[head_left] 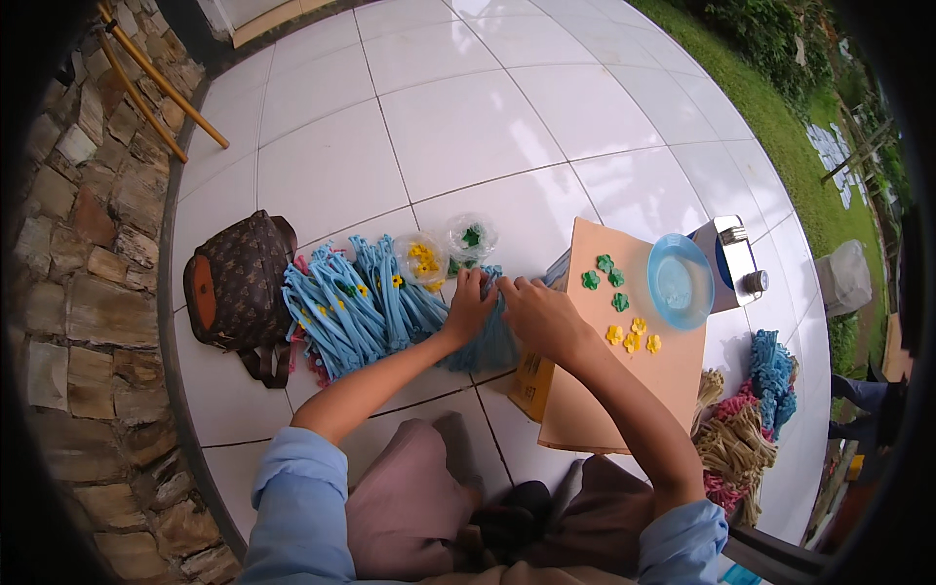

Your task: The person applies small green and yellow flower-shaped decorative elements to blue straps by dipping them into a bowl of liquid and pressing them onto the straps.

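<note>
A brown patterned bag [234, 288] lies at the far left on the tiled floor [468, 127], against the stone wall [68, 292]. Just beside it a heap of blue strips [341, 307] is spread, some already fitted with small yellow and green flowers. Two clear bags [444, 249] of flower pieces sit behind the heap.

The left hand [470, 307] is closed in a pinch on a bundle of strips [492, 336], thumb and fingers curled over its top. The right hand [539, 314] is touching the same bundle just beside it, fingers bent round the strips; how tightly they are gripped cannot be told.

For the work to go well, the bundle should probably be held firm by one hand while a single strip is separated by the other, so that the rest are not dragged along.

Further right, a cardboard sheet [624, 390] carries green flowers [604, 278] and yellow flowers [632, 336] within easy reach, then a blue dish [680, 283] and a white box [731, 258]. Mixed straw and coloured bundles [746, 429] lie at the far right.
</note>
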The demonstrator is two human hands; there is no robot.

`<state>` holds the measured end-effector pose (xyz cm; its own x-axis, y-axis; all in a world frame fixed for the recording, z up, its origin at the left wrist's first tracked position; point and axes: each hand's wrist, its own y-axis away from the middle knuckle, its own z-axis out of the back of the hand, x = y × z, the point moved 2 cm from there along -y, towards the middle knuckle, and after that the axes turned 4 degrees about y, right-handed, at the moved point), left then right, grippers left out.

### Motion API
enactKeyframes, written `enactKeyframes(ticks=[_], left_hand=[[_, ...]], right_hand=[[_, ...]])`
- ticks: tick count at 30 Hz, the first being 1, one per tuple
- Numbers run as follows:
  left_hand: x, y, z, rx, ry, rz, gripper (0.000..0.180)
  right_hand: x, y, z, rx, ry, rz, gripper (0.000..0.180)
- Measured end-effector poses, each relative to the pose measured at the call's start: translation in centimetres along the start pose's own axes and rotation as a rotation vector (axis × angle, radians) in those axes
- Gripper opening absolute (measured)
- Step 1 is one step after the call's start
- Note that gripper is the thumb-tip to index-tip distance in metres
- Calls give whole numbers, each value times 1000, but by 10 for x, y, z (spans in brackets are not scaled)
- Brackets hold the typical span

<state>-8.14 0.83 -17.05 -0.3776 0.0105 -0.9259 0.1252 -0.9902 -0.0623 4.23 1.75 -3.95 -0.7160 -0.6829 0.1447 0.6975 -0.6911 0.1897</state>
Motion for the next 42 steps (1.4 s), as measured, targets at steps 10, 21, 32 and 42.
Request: enactKeyframes(ticks=[10,21,32,42], left_hand=[[-218,26,99,-155,735,-208,11],[-413,29,171,-655,-759,-774,66],[-376,15,137,169,-432,-555,16],[-375,9,140,-52,-448,-839,9]], right_hand=[[34,31,85,-385,-613,237,62],[24,107,253,-895,-811,116,45],[-7,154,258,-783,-472,74,58],[-14,173,265,-878,-758,157,63]])
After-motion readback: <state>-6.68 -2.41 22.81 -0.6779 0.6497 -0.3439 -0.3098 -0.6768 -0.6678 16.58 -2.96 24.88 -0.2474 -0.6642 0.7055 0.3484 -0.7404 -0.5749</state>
